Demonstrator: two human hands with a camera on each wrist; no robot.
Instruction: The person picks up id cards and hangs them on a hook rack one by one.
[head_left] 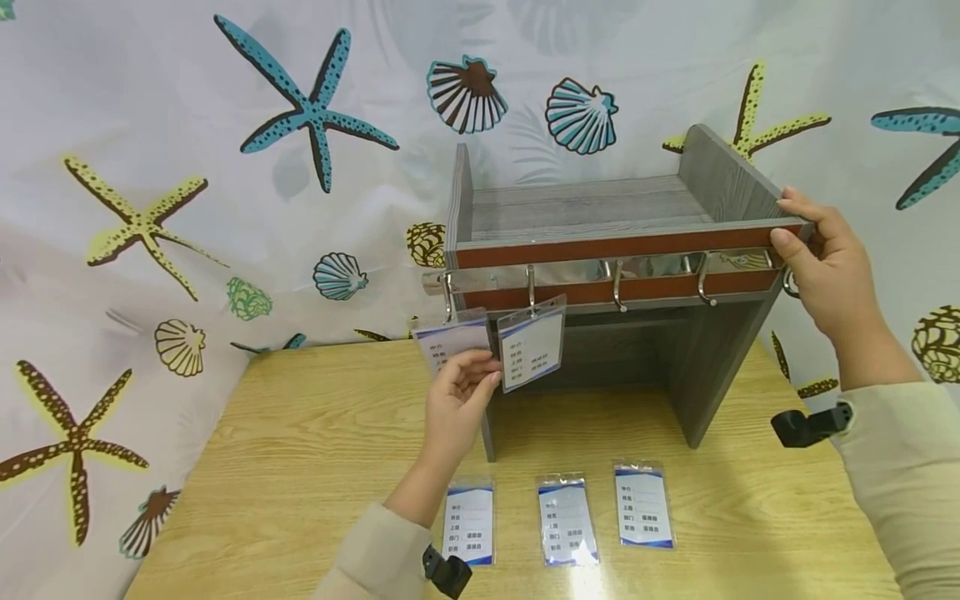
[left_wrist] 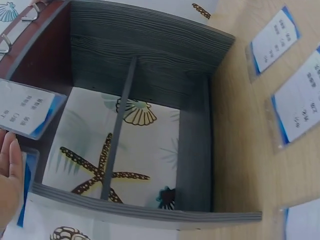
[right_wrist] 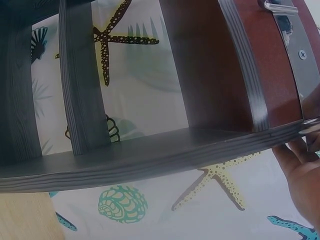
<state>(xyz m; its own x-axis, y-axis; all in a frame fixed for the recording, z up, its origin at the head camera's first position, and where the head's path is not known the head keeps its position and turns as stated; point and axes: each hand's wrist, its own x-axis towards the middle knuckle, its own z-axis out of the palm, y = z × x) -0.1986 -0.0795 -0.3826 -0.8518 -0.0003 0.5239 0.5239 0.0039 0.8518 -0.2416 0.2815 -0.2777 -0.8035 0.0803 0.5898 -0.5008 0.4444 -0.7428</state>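
A grey wooden shelf rack [head_left: 585,204] stands on the table, with a metal strip of hooks [head_left: 617,283] along its red-brown front. My right hand [head_left: 836,271] grips its upper right corner, thumb on the front and fingers over the side panel. Two clear-sleeved name badges hang at the left hooks: one badge [head_left: 442,335] at the far left, another badge [head_left: 534,342] on the second hook. My left hand [head_left: 459,400] is close to the second badge's left edge, fingers loosely bent, partly covering the first badge. In the left wrist view, its fingers [left_wrist: 12,155] lie beside the badges.
Three more badges lie on the wooden table [head_left: 322,433] before the rack: a left badge [head_left: 468,525], a middle badge [head_left: 567,521] and a right badge [head_left: 645,506]. Behind the rack hangs a white cloth [head_left: 337,225] printed with starfish and shells.
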